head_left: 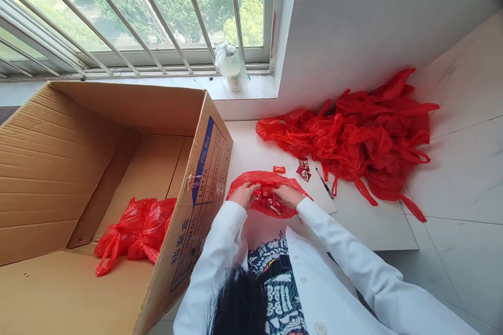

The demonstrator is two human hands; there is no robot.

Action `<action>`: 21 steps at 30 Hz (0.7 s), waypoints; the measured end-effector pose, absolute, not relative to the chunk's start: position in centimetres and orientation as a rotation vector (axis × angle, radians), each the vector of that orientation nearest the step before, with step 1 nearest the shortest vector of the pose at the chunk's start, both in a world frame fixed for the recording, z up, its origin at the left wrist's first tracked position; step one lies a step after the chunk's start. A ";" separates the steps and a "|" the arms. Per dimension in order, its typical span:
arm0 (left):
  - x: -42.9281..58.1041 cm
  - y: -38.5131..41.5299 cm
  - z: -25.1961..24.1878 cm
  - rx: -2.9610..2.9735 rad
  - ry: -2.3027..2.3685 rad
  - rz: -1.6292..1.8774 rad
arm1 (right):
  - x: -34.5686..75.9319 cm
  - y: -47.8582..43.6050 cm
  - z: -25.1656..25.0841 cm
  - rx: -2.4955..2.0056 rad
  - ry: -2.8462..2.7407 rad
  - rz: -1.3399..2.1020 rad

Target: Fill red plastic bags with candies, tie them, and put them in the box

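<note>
Cardboard box (113,162): tied red bags (137,233) inside | left hand (244,195): half-curled inside open red bag (288,212), hold unclear | red-wrapped packets (271,201): in that bag, on bench (367,230), between hands | right hand (288,196): half-curled inside it, hold unclear | loose red bags (353,133): heaped right

On the right outer wall of the cardboard box (204,209), print runs sideways: "File Box" at a blue band (203,162), "L6175" close by and "PCS" further along; "档案盒" and "ITEM NO" stand nearer the wearer. Right of the box, 1 flat red packet (279,169) and the bagged wrapped pieces (266,194) carry print too small to read.
</note>
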State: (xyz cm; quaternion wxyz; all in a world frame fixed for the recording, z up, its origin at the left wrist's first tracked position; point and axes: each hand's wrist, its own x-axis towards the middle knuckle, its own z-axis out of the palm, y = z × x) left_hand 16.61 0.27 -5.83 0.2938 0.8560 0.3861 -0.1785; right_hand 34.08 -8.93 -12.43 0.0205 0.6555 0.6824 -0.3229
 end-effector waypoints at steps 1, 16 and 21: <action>16.0 0.4 -4.7 2.291 1.016 -0.420 | 34.3 -9.5 -11.6 2.022 2.142 -1.009; 10.9 -3.3 -8.2 1.970 1.591 0.092 | 36.5 -18.1 -8.9 2.969 1.572 -0.957; 11.5 -1.7 -7.2 1.508 1.410 0.575 | 36.5 -16.9 -8.0 3.380 1.559 -1.632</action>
